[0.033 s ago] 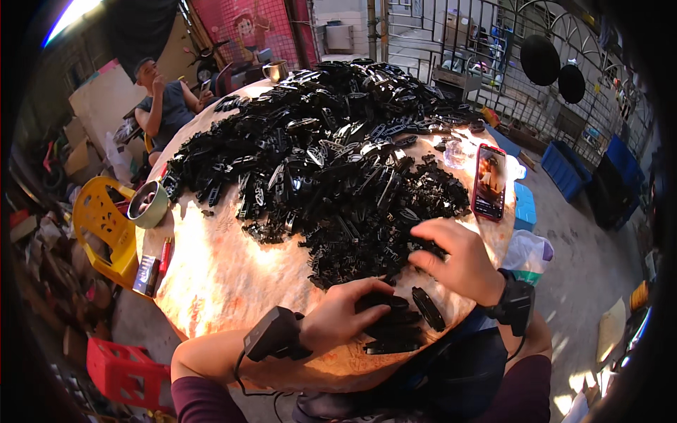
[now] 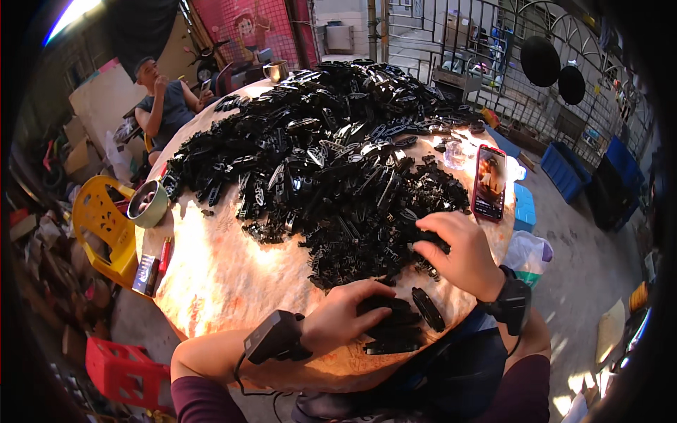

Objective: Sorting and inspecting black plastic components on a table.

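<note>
A big heap of black plastic parts [image 2: 317, 155] covers much of the round table, with smaller black pieces [image 2: 352, 247] along its near side. My left hand [image 2: 345, 315] is near the front edge, thumb and fingers curved round a black oblong plastic part [image 2: 384, 304] among several similar ones. Its fingertips are partly hidden. Over the right edge of the small pieces is my right hand [image 2: 462, 255], thumb and forefinger apart, with nothing visible held. One oblong black part [image 2: 428, 309] lies on the cloth between my hands.
A phone in a red case [image 2: 489, 182] leans at the table's right. At the left are a green bowl [image 2: 148, 204], a small box [image 2: 146, 275] and a red lighter [image 2: 166, 255]. A person [image 2: 166, 102] sits beyond, near a yellow chair [image 2: 99, 229]. A metal mug [image 2: 276, 70] stands far back.
My right hand has shifted slightly to the right and its fingers have moved a little. My left hand stays in place over the oblong parts.
</note>
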`<state>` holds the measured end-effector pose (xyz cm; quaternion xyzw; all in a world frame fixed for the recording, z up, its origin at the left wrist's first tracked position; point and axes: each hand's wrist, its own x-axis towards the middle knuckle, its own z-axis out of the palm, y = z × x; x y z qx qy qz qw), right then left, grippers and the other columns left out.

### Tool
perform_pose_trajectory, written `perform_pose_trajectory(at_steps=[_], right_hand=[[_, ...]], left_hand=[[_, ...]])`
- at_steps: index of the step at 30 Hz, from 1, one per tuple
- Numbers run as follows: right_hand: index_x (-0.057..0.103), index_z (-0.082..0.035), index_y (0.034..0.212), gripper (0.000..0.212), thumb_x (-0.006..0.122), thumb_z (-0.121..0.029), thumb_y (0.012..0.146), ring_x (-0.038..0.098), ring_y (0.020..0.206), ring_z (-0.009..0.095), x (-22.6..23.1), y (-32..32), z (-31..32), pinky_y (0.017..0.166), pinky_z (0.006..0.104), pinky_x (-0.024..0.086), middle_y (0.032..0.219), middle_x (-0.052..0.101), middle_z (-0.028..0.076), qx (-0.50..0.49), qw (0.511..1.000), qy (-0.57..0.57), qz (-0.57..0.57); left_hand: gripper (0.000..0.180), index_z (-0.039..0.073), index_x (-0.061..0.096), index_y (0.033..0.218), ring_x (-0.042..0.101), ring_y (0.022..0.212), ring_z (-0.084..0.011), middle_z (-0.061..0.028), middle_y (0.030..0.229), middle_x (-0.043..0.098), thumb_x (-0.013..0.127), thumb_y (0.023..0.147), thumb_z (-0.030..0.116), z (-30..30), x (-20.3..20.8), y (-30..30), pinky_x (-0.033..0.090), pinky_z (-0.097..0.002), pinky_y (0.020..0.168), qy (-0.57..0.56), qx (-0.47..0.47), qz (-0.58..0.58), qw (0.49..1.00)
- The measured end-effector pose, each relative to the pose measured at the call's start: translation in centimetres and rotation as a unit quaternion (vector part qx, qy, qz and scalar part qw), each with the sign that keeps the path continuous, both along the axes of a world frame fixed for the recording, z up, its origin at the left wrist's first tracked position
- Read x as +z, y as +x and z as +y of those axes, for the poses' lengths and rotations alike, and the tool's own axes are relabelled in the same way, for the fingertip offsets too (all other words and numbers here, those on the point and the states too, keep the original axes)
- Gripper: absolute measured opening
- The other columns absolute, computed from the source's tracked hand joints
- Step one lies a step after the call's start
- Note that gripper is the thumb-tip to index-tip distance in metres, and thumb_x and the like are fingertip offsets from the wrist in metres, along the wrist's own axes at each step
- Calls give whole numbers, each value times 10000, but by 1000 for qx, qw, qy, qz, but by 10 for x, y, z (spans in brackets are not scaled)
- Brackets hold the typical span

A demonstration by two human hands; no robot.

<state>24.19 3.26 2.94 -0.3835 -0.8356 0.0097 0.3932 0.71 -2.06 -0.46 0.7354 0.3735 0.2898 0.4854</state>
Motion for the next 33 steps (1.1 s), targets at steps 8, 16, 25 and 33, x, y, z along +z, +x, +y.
perform_pose_trajectory(at_steps=[8, 16, 25, 33], right_hand=[[654, -57, 876, 149, 707, -152, 773, 583, 821, 289, -15, -14, 37, 721, 408, 484, 810, 615, 80, -110, 982, -13, -154], [683, -40, 875, 155, 750, -71, 739, 608, 729, 288, 3, -15, 22, 641, 370, 498, 807, 648, 93, -58, 989, 114, 79], [663, -7, 965, 191, 734, -137, 843, 654, 712, 155, -11, -19, -30, 653, 277, 513, 842, 671, 86, 117, 941, -267, 172], [518, -64, 811, 216, 690, -195, 805, 603, 716, 284, -20, 10, -31, 622, 390, 502, 722, 538, 85, -92, 966, -99, -219]], left_hand=[[264, 17, 653, 1111, 619, 1052, -279, -146, 1111, 643, 684, 864, 104, 0, -3, 1, 483, -340, 924, 191, -46, 38, 980], [465, -12, 419, 1371, 593, 1102, -203, -141, 1229, 594, 589, 941, 28, 5, 3, -1, 477, -329, 970, -164, 80, -180, 967], [414, 4, 494, 1287, 628, 1001, -214, -173, 1256, 579, 645, 903, 35, 10, -2, -8, 535, -350, 859, -184, 49, -325, 926], [303, -7, 543, 1207, 639, 1024, -206, -143, 1211, 609, 625, 920, 39, 7, 4, -3, 525, -356, 920, -221, 77, -267, 935]])
